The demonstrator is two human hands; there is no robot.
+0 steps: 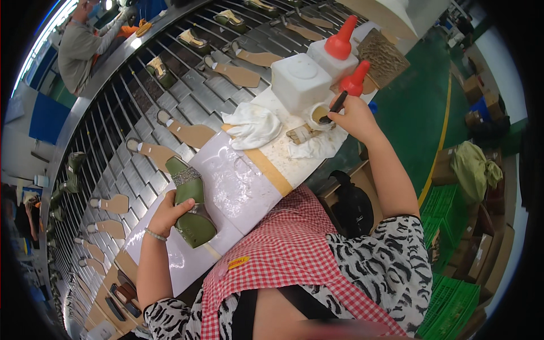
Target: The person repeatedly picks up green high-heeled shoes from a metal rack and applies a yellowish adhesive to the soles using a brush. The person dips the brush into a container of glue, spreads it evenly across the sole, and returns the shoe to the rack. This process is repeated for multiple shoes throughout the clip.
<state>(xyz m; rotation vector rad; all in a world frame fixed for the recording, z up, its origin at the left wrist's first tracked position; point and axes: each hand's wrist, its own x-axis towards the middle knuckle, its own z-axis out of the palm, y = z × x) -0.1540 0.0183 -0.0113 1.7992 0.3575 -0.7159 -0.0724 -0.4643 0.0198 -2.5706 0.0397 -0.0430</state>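
My left hand (165, 215) is closed round a green shoe upper on a last (194, 229), with a glittering band across it, over a white sheet. My right hand (357, 118) grips a black-handled tool (339, 105), whose lower end reaches the mouth of a small cream-coloured cup (318, 117); its tip is hard to make out. Close by stand two white plastic bottles (299, 85) with red nozzle caps (341, 38). A crumpled white cloth (255, 126) and a wrapped tan bundle (302, 134) lie beside the cup.
A slatted metal conveyor (187, 93) carries several tan soles (235, 73) and green shoe parts (231, 20). The stained worktop (243, 175) projects toward me. Green crates (447, 306) and cardboard boxes stand at right. Another person (79, 51) works across the conveyor.
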